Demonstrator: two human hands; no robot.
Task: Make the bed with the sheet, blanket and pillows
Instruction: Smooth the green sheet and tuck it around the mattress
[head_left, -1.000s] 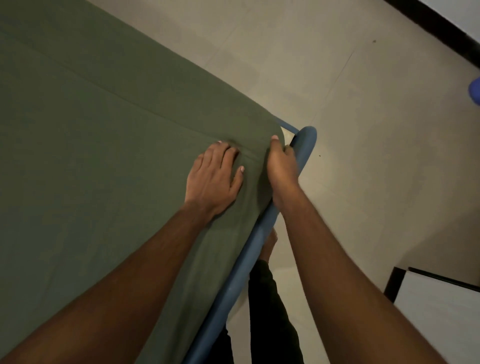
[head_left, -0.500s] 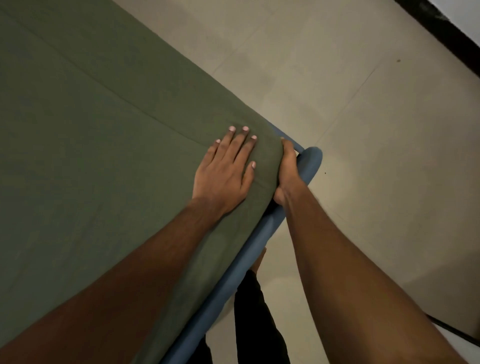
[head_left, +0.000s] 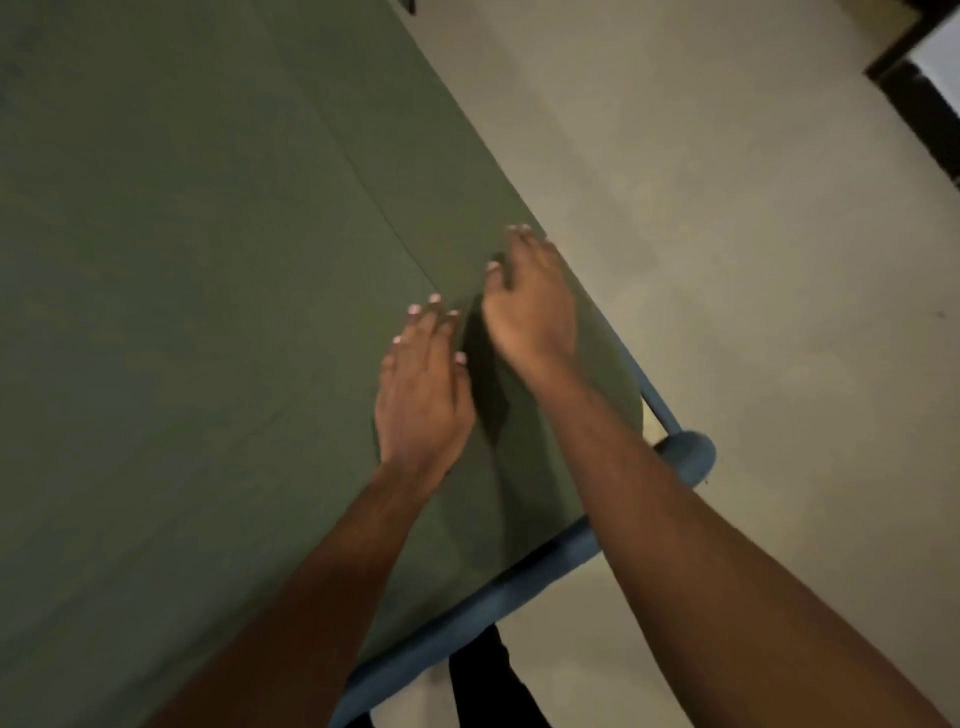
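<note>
Green cloth fills most of what we see: 1 sheet (head_left: 182, 312), spread flat over the bed, w/ a long crease running towards the frame's rounded corner. Our count: 1 sheet, 1 blue bed frame (head_left: 685, 457), 2 hands, 1 dark trouser leg (head_left: 483, 675).

The bed frame shows as a rail along one edge, a rounded corner & a thinner bar along the other edge. The sheet reaches right up to that corner and lies over the mattress edge above the rail.

Room: pale beige floor (head_left: 727, 208) beyond the corner, faint tile joints; dark trim (head_left: 914, 93) w/ a bright patch far past it. The trouser leg stands on the floor side of the rail.

Our left hand (head_left: 421, 400) lies palm down on the sheet, inward from the corner, fingers straight & close together, gripping nothing. Our right hand (head_left: 530, 312) sits just beside it, nearer the thin bar, fingers a bit spread, tips on the cloth, also holding nothing. The hands are near but apart, w/ a dark shadow on the sheet btw them. So the sheet lies under both hands, not pinched. How hard either presses, we can't tell.
</note>
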